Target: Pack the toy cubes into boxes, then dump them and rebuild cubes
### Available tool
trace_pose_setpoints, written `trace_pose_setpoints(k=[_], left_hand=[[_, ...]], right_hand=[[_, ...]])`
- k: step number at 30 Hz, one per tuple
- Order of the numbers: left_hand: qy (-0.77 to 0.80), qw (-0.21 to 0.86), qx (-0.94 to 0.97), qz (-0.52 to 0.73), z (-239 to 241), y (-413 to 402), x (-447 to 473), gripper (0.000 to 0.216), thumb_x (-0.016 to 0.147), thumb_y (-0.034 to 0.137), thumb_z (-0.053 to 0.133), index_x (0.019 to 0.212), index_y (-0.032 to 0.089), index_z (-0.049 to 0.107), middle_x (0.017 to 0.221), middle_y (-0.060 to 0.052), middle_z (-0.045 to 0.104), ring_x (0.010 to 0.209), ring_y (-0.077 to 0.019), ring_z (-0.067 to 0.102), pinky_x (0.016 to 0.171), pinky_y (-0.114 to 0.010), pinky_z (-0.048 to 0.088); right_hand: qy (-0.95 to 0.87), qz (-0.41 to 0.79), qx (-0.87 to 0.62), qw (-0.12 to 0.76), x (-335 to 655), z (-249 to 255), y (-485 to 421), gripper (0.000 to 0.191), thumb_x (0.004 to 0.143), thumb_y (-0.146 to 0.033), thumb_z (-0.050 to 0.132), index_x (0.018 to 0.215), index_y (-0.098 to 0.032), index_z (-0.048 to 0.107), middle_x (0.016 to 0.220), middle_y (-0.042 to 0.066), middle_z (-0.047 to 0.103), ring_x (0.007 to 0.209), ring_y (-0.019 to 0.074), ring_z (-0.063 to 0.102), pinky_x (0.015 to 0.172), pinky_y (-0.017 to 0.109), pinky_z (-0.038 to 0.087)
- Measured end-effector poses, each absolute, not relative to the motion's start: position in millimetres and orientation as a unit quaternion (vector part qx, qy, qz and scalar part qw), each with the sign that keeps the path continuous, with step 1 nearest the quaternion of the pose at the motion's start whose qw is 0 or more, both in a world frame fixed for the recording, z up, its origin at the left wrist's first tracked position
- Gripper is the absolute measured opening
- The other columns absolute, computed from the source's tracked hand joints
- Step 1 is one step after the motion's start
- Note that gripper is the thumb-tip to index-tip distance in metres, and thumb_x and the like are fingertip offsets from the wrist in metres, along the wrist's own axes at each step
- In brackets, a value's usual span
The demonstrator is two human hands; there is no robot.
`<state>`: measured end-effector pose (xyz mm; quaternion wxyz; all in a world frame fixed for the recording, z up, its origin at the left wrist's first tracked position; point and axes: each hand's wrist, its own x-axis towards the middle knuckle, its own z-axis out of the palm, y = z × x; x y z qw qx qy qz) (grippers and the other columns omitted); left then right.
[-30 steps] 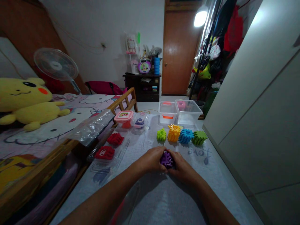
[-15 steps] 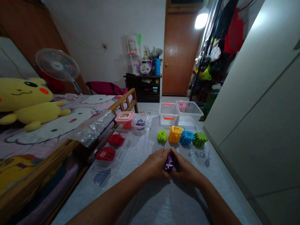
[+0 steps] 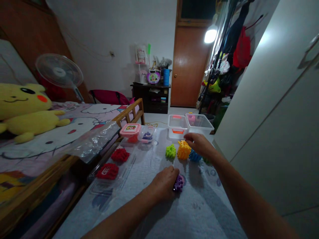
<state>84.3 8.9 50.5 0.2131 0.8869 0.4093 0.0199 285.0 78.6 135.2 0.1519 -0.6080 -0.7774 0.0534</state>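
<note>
My left hand point(image 3: 165, 182) is closed around a purple interlocking-block piece point(image 3: 178, 183) with knobbly edges, low over the table. Farther forward, my right hand point(image 3: 200, 145) reaches across the row of block cubes, its fingers stretched out and bent downward. Its fingertips are beside the top of a yellow block cube point(image 3: 183, 151); whether they touch it, I cannot tell. Under the hand, a blue block cube point(image 3: 194, 156) is partly covered. A dark green cube point(image 3: 206, 161) is mostly hidden by the wrist. To the left stands a smaller lime-green cube point(image 3: 170, 151).
Two clear plastic boxes point(image 3: 177, 126) stand at the table's far end. On the left, red block pieces point(image 3: 107, 171) lie in a clear tray. Behind them are a pink-lidded box point(image 3: 130, 129) and a clear container point(image 3: 147, 136) with purple pieces. A white cabinet point(image 3: 271, 132) borders the right side.
My right hand has left the purple piece and moved forward over the block cubes. My left hand keeps the purple piece. The view has tilted slightly upward.
</note>
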Motion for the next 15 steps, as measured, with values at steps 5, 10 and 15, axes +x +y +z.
trace_pose_setpoints(k=[5,10,15], left_hand=[[0.384,0.207,0.900,0.015,52,10,88,0.045,0.068,0.029,0.069,0.110,0.024,0.054,0.109,-0.008,0.063,0.099,-0.0268,0.063,0.081,-0.033,0.051],[0.376,0.201,0.905,0.008,54,12,89,0.050,0.067,0.029,0.068,0.114,0.023,0.054,0.109,-0.010,0.064,0.101,-0.0288,0.063,0.082,-0.035,0.051],[0.380,0.198,0.904,0.000,54,13,90,0.049,0.067,0.029,0.068,0.113,0.024,0.053,0.110,-0.010,0.063,0.103,-0.0294,0.062,0.084,-0.036,0.051]], right_hand=[[-0.769,-0.004,-0.631,0.104,272,122,138,0.034,0.089,-0.009,0.054,0.120,-0.012,0.067,0.122,0.014,0.070,0.116,0.0231,0.062,0.099,0.030,0.045],[-0.764,-0.033,-0.643,0.045,264,107,175,0.034,0.094,-0.029,0.060,0.125,-0.015,0.059,0.126,0.012,0.062,0.111,0.0239,0.062,0.094,0.043,0.051],[-0.762,-0.041,-0.646,-0.016,258,102,188,0.035,0.094,-0.036,0.061,0.124,-0.018,0.059,0.126,0.009,0.061,0.106,0.0224,0.063,0.088,0.043,0.055]])
